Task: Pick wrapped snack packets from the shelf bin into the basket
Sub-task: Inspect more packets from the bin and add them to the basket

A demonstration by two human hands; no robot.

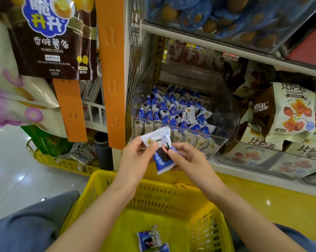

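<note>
Count in hand is two — a white packet is pinched by the left hand and a blue packet by the right hand, fingers curled tight on each, likely so they can be pulled apart or checked. Both are kept right over the yellow basket for a short drop, where two more packets are already lying — dozens are left in the clear shelf bin behind.

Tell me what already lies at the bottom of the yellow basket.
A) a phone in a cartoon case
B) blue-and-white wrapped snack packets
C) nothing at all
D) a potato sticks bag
B: blue-and-white snack packets lie on the floor of the yellow basket, matching the held packets that the left hand and right hand pinch above it.
</note>
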